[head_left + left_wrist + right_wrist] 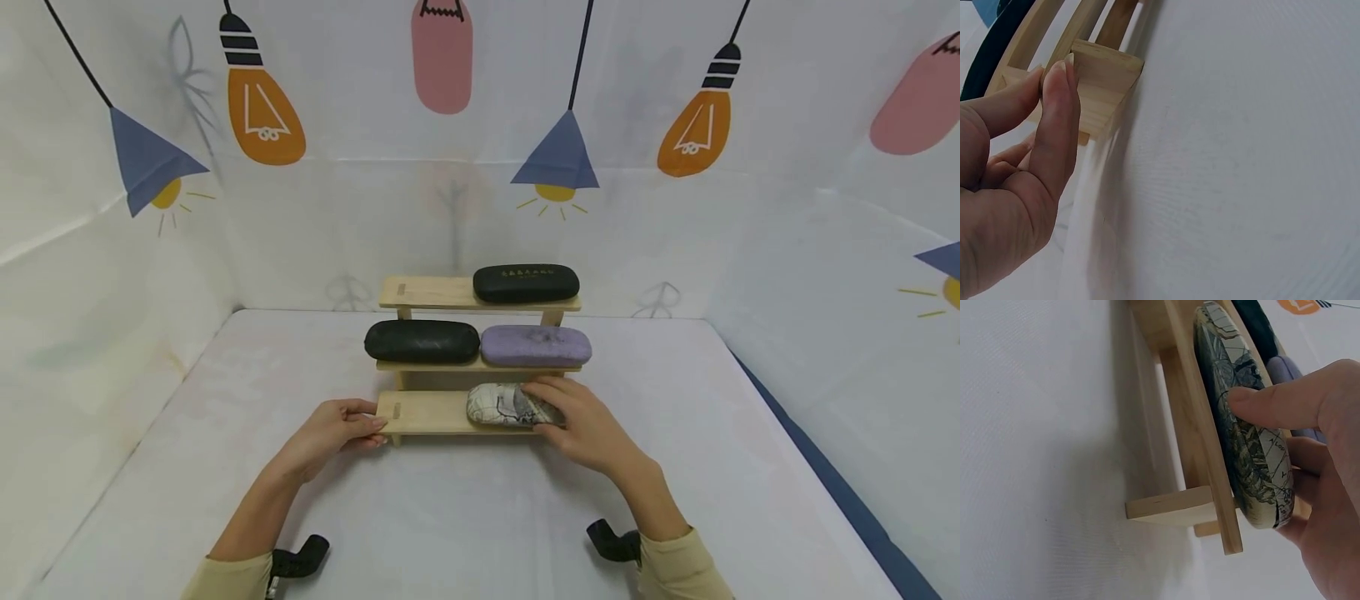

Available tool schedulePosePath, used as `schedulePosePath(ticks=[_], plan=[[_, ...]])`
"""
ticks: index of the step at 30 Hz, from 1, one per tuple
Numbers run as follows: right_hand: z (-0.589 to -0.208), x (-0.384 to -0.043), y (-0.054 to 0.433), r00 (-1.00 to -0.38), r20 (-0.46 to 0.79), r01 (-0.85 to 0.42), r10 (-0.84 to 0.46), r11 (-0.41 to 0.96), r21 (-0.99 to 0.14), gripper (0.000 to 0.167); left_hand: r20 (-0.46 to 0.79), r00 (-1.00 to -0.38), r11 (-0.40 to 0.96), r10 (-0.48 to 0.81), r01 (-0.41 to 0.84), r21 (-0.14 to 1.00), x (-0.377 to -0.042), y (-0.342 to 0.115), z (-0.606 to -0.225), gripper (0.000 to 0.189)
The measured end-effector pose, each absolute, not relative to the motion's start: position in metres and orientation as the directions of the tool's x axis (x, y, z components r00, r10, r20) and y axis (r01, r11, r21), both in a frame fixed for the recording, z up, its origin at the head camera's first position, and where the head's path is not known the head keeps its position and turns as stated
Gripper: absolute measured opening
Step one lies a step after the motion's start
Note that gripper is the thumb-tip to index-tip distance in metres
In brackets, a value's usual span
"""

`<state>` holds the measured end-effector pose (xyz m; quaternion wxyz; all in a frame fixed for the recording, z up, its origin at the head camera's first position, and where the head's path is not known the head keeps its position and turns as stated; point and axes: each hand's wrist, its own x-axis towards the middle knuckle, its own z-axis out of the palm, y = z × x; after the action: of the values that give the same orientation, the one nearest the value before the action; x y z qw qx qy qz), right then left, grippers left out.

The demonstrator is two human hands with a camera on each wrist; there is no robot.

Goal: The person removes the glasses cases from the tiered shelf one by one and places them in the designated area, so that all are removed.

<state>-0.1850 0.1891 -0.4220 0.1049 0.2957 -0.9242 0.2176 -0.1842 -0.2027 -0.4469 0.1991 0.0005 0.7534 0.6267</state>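
Observation:
A three-tier wooden stand [423,410] holds several glasses cases. My right hand [588,423] grips a map-patterned glasses case [498,404] at the right of the lowest tier, its thumb on the front side in the right wrist view and fingers behind. My left hand [333,436] pinches the left end of that same tier between thumb and fingers, as the left wrist view also shows. On the middle tier, a dark green case [422,342] lies left of a purple case [536,346]. A black case [527,283] with gold lettering rests at the top right.
The stand is on a white-covered table [465,525], near its back edge. White cloth walls [480,225] printed with lamps and bulbs enclose the back and sides. Dark wrist mounts [300,557] show at both sleeves.

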Motion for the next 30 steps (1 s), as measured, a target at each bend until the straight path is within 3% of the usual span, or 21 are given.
schedulePosePath(ticks=[10,30], plan=[[-0.419,-0.189,0.190,-0.759,0.378,-0.647,-0.529,0.674,-0.357,0.055,-0.286,-0.925,0.178,0.251,-0.247,0.953,-0.183,-0.204,-0.450,0.049],[-0.410,-0.182,0.211,-0.805,0.313,-0.592,-0.505,0.634,-0.498,0.053,-0.303,-0.902,0.180,0.308,-0.257,0.949,-0.186,-0.208,-0.453,0.043]])
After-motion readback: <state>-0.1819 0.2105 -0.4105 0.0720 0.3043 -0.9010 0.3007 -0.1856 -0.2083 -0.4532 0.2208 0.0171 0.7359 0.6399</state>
